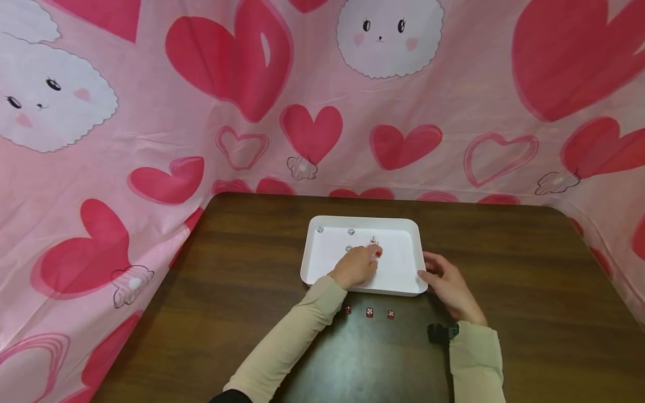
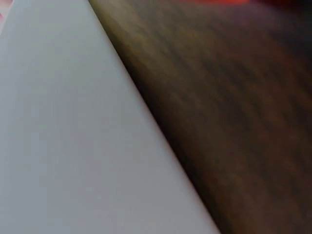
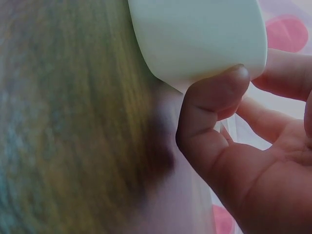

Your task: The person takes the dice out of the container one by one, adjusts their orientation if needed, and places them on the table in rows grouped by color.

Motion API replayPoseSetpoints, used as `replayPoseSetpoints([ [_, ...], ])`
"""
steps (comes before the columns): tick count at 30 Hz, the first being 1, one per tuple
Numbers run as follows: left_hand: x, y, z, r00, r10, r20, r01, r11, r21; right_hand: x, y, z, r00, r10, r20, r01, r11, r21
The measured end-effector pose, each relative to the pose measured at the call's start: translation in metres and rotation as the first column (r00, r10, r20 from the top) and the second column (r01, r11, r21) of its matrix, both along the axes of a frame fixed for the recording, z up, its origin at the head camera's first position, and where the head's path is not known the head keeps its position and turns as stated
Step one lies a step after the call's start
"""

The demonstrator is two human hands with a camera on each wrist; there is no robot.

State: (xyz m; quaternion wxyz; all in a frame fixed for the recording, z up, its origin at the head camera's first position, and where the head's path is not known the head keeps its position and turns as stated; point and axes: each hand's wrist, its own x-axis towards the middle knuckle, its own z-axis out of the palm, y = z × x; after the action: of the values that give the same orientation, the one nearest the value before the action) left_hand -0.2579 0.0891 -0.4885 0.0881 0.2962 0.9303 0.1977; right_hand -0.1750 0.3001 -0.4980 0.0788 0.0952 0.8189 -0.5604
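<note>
A white rectangular tray [image 1: 398, 274] stands on the table with several clear dice in it, one of them a clear die [image 1: 351, 231] near the far wall. My left hand [image 1: 355, 267] reaches over the near wall into the tray and pinches a red die [image 1: 378, 253] at its fingertips. More dice lie just beyond those fingers, partly hidden. At the tray's right end my right hand [image 1: 450, 285] grips the wall. In the right wrist view the thumb [image 3: 219, 92] presses the tray's corner, with other fingers on the far side.
In front of the tray a row of red dice lies on the brown wooden table [image 1: 242, 268], including a red die [image 1: 370, 312] in the middle. A pink cloth [image 1: 252, 140] with hearts hangs behind and beside the table. The left wrist view shows only tray wall and blurred tabletop.
</note>
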Motion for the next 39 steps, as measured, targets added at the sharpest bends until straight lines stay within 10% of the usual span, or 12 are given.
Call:
replayPoseSetpoints([
  [39, 0.008, -0.014, -0.001, 0.975, 0.145, 0.169, -0.162, 0.982, 0.092, 0.001, -0.002, -0.001, 0.999, -0.009, -0.035, 0.008, 1.0, -0.013],
])
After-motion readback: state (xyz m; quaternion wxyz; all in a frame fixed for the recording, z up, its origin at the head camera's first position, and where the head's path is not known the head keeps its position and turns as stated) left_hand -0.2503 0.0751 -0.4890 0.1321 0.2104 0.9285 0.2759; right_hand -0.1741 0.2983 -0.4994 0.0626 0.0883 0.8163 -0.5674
